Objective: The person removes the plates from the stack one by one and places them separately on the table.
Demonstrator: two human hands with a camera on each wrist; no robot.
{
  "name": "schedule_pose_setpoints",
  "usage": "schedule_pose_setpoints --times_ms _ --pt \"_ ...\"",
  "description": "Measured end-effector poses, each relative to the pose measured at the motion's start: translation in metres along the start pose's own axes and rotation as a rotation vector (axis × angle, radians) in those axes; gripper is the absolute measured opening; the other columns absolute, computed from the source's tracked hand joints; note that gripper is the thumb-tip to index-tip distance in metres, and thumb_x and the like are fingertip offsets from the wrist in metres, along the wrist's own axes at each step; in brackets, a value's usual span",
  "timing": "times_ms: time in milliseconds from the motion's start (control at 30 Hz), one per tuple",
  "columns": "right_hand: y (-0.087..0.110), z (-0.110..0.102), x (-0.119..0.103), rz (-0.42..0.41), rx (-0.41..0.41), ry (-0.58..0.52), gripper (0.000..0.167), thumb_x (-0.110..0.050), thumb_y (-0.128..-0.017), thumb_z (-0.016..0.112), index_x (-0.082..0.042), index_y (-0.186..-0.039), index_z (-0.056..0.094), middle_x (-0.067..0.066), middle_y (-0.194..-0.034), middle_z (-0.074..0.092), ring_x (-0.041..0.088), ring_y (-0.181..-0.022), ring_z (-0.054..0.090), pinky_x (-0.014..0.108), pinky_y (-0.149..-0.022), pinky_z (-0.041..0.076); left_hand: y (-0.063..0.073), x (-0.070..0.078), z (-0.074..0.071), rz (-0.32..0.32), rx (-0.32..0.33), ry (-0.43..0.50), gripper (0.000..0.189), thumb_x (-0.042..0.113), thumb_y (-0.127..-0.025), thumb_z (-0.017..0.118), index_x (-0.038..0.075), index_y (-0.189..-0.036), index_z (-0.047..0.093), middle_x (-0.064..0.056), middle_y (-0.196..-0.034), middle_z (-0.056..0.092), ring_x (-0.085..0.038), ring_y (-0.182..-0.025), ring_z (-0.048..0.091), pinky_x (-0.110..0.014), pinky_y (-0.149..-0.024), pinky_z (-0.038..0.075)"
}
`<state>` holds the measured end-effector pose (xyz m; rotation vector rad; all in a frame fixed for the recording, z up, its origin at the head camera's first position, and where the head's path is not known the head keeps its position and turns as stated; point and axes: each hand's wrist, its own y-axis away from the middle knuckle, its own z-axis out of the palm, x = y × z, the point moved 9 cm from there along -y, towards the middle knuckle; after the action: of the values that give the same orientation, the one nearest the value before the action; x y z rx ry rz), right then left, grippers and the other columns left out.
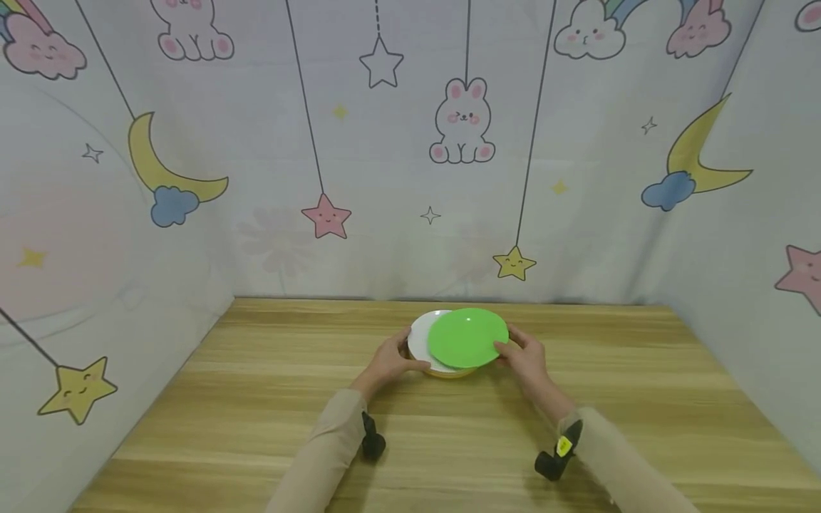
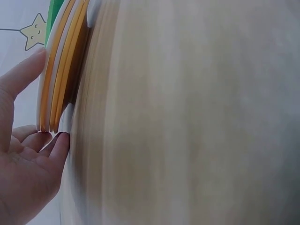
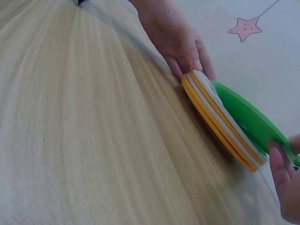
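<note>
A green plate (image 1: 468, 338) is tilted over the right part of a white plate (image 1: 420, 343). The white plate tops a stack of white and orange-yellow plates (image 3: 220, 123). My right hand (image 1: 527, 360) pinches the green plate's right rim between thumb and fingers. On the other side, my left hand (image 1: 388, 361) holds the stack's left edge, its thumb on the top rim and its fingers at the side and underneath. In the left wrist view the stacked rims (image 2: 58, 75) lie between thumb and fingers. The right wrist view shows the green plate partly raised from the stack.
The wood-grain table (image 1: 256, 399) spreads around the plates. Behind it hangs a pale cloth backdrop (image 1: 385, 157) printed with stars, moons and rabbits, with similar cloth at both sides. Black wrist cameras (image 1: 374, 445) are strapped to both forearms.
</note>
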<state>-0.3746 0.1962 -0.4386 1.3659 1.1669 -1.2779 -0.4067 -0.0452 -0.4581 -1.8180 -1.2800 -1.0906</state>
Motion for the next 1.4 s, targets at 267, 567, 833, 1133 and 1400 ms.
schedule_pose_setpoints --times_ms 267,567,833,1133,1400 --pt "0.002 -0.011 0.000 0.012 0.092 -0.059 0.055 0.000 -0.085 0.057 0.004 -0.136 0.035 0.023 -0.134 0.041 0.001 -0.060 0.060 0.019 -0.065 0.055 0.023 0.037 -0.005 0.003 -0.026 0.064 0.084 0.008 -0.074 0.075 -0.012 -0.137 0.023 -0.026 -0.141 0.029 -0.036 -0.129 0.031 -0.043 -0.106 0.029" --pt "0.008 -0.026 0.000 0.048 0.225 -0.211 0.059 0.003 -0.085 0.055 0.004 -0.139 0.029 0.021 -0.140 0.034 0.000 -0.062 0.060 0.017 -0.066 0.054 0.001 0.002 0.001 0.014 -0.012 0.063 0.091 0.016 -0.070 0.079 -0.006 -0.140 0.025 -0.020 -0.143 0.031 -0.032 -0.130 0.032 -0.041 -0.106 0.029" --pt "0.010 -0.039 -0.002 0.036 0.330 -0.250 0.059 0.004 -0.084 0.057 0.002 -0.138 0.032 0.019 -0.139 0.036 -0.002 -0.057 0.058 0.014 -0.060 0.053 0.000 -0.003 0.001 -0.013 0.005 0.035 0.094 0.021 -0.068 0.080 -0.005 -0.140 0.026 -0.019 -0.143 0.031 -0.030 -0.130 0.032 -0.038 -0.106 0.031" --pt "0.013 -0.053 -0.002 0.020 0.376 -0.247 0.057 0.003 -0.084 0.057 0.001 -0.137 0.035 0.019 -0.137 0.038 -0.003 -0.058 0.056 0.013 -0.059 0.052 0.000 -0.002 0.000 -0.014 0.007 0.019 0.093 0.020 -0.069 0.080 -0.006 -0.139 0.025 -0.020 -0.143 0.030 -0.030 -0.130 0.032 -0.038 -0.105 0.031" --pt "0.016 -0.066 0.001 0.026 0.406 -0.240 0.058 0.004 -0.085 0.056 0.001 -0.138 0.033 0.017 -0.140 0.036 -0.005 -0.058 0.056 0.010 -0.059 0.050 0.000 -0.001 0.000 -0.016 0.012 -0.008 0.092 0.020 -0.070 0.079 -0.006 -0.139 0.026 -0.021 -0.142 0.031 -0.031 -0.128 0.035 -0.039 -0.104 0.034"
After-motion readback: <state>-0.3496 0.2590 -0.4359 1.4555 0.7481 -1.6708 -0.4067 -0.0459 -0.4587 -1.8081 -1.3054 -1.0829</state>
